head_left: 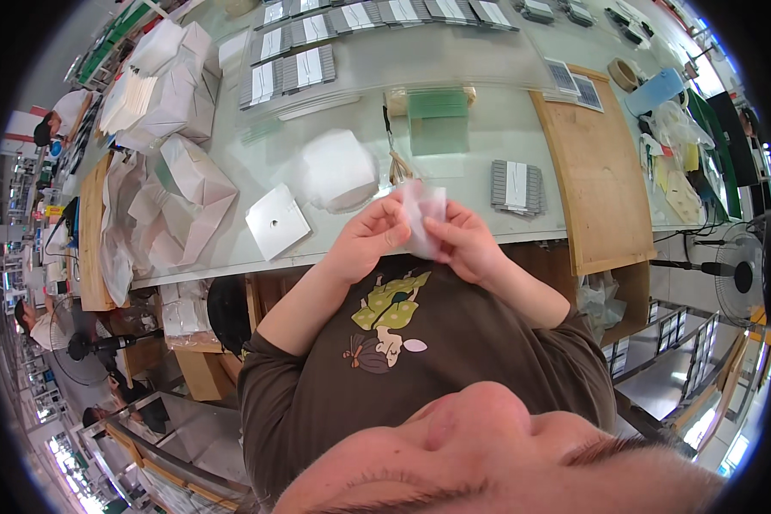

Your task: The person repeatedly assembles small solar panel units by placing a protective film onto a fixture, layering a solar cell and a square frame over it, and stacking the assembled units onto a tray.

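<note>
My left hand (370,237) and my right hand (464,241) are raised at the table's front edge, close to my chest. Between them they pinch a thin, translucent white sheet (425,212), creased and standing up from my fingers. Just beyond it on the table lies a slim tool with a dark shaft and tan handles (397,168). A pile of thin white sheets (338,168) sits to the left, beside a white square piece with a small dark hole (287,214). Green translucent plates (438,128) lie farther back. On the right rests a stack of grey strips with a white band (516,187).
Several more banded grey stacks (308,68) stand on a clear raised sheet (403,64) at the back. White wrapped packages (176,94) and crumpled paper (180,201) fill the left. A wooden board (595,171), tape roll (623,74) and blue bottle (655,91) are right.
</note>
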Tool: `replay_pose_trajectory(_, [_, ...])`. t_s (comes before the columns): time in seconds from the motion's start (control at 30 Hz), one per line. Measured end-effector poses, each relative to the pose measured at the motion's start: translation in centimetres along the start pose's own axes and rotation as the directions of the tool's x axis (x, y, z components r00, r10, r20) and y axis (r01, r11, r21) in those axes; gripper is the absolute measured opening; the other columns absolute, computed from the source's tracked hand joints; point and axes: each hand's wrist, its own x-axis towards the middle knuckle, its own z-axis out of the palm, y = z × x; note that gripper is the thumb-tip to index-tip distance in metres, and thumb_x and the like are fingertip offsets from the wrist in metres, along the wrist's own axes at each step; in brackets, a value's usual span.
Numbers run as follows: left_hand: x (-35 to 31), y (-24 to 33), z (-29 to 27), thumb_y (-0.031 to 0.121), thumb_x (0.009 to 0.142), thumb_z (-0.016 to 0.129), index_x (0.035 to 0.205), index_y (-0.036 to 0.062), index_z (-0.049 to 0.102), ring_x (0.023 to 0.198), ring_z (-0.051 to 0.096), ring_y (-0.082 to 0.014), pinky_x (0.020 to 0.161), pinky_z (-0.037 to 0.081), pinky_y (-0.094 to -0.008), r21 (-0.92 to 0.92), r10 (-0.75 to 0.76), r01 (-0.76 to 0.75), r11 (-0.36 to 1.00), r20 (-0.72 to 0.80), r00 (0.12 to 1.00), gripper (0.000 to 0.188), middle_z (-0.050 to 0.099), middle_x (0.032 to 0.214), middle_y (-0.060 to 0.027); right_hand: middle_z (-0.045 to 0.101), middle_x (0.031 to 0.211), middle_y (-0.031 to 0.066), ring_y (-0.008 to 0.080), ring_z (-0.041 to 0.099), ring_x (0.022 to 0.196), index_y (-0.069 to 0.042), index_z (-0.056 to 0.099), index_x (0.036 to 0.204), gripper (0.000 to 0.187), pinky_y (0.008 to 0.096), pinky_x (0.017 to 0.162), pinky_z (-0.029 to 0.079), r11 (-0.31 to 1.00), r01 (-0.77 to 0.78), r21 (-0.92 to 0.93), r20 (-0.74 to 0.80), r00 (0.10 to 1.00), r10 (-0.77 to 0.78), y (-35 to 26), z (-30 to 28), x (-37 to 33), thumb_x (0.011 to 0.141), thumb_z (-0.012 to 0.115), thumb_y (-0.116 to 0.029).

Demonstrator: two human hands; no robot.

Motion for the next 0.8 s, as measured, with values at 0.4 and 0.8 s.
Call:
replay_pose_trajectory(0.4, [-0.8,-2.9,-2.2,0.014,0.081,0.071,0.079,0.0027,0.061,0.059,0.047,-0.0035,0.054,0.039,-0.0209,0.615,0.008,0.486,0.621,-0.625,0.781,0.015,0.058,0.065,0.0037,0.054,0.072,-0.0032,0.0018,0.046,0.061,0.003,0.055,0.118,0.043,0.0165,0.056,0.040,0.489,0.094,-0.867,-0.207,0.825,-0.525,0.4,-3.6,3.4,0.078,0.071,-0.004])
replay_pose_trajectory(0.8, [-0.9,-2.5,-3.0,0.020,0.075,0.077,0.070,0.0041,0.061,0.056,0.047,-0.0034,0.052,0.038,-0.0206,0.528,-0.130,0.578,0.623,-0.658,0.742,0.023,0.057,0.061,0.0033,0.050,0.070,-0.0047,0.0014,0.044,0.061,0.003,0.055,0.118,0.046,0.0162,0.055,0.038,0.514,0.132,-0.848,-0.195,0.823,-0.533,0.9,-3.8,3.0,0.076,0.073,-0.002])
